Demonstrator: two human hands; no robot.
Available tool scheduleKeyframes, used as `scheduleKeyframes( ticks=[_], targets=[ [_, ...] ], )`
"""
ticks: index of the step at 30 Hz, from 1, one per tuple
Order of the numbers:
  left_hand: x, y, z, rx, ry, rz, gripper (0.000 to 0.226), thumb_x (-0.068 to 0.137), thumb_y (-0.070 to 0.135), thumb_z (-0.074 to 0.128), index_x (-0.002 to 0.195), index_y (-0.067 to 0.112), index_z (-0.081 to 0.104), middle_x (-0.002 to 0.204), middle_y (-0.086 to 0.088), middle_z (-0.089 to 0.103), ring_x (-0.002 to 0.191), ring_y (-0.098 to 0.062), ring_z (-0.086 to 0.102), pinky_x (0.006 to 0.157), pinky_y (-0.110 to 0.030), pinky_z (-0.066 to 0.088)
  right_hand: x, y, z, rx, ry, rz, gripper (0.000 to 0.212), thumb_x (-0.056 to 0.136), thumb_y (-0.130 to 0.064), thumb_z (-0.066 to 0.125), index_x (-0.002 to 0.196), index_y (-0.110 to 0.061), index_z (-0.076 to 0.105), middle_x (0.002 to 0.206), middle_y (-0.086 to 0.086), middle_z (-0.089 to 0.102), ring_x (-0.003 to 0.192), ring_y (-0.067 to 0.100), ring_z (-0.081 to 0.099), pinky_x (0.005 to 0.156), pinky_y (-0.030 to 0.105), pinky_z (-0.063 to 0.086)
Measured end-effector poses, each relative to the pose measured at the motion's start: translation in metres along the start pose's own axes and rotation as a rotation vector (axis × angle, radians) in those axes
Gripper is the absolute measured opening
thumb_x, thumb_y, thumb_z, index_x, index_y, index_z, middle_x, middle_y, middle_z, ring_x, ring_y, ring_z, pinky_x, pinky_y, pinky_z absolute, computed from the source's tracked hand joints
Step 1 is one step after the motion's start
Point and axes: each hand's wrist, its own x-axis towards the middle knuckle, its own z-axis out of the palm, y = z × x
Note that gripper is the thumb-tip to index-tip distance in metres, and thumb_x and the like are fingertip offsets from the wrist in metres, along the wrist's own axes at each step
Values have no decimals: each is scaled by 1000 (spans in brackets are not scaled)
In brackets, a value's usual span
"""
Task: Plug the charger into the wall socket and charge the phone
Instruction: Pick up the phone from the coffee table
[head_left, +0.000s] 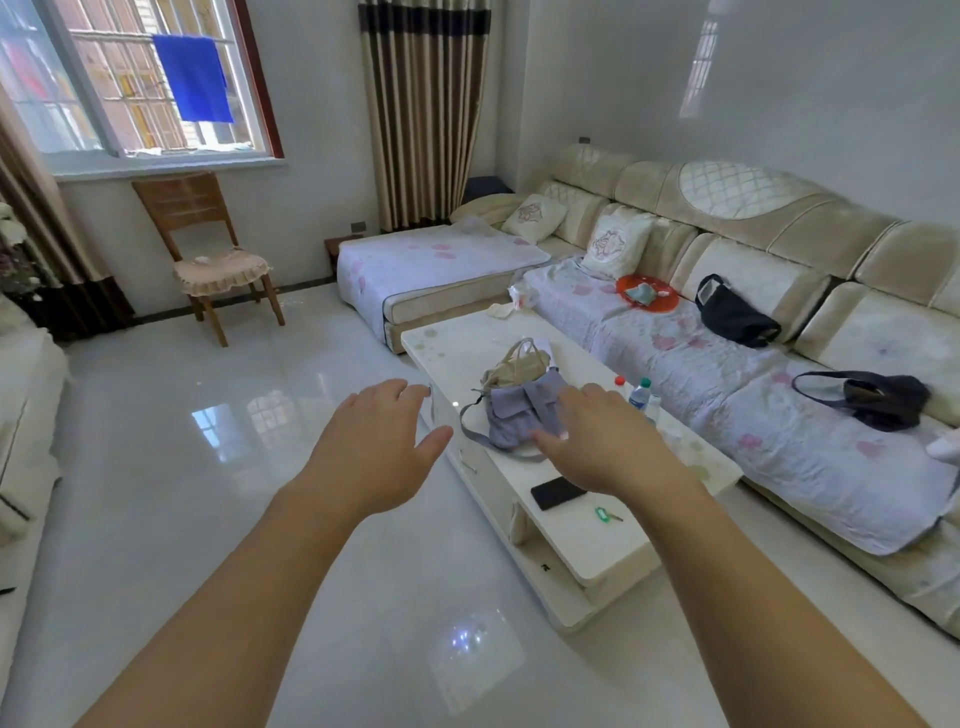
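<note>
Both arms reach out ahead, palms down. The left hand (374, 441) hangs over the shiny floor (208, 467) just off the table's near corner, fingers spread and relaxed, holding nothing. The right hand (597, 441) is out over the table (597, 540), fingers straight and loose, fingertips in front of the lilac bag (514, 415); whether they touch it, I cannot tell. Nothing in that hand either.

Just below the right wrist the phone (557, 492) lies flat and dark, screen up, on the white tabletop near its front edge. Beside it, toward the near end, a green key tag (603, 514). No charger can be made out from here.

Behind the lilac bag a beige handbag (519, 364) stands with handles up. To the right of the hand, bottles (640, 395) cluster at the sofa-side edge, one with a red cap, one green.

Beyond the table runs the long cream sofa (753, 249) under a floral cover, carrying a red plate (647, 291), a black bag (732, 312) and a dark tote (878, 397). On the far wall, low down by the striped curtain (423, 104), a small socket (358, 226); another (584, 140) sits above the sofa back. A wooden chair (208, 249) stands under the window (130, 88), where a blue cloth (195, 78) hangs.
</note>
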Motion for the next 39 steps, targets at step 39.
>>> scheduleKeyframes(
  ticks=[39],
  targets=[
    [379,10,193,-113,-264,692,46,94,46,42,131,19,47,128,-4,52,112,-24,48,101,-43,40,237,93,147,25,-17,720,60,93,-53,51,135,-11,45,138,12,49,121,33,48,94,44,45]
  ],
)
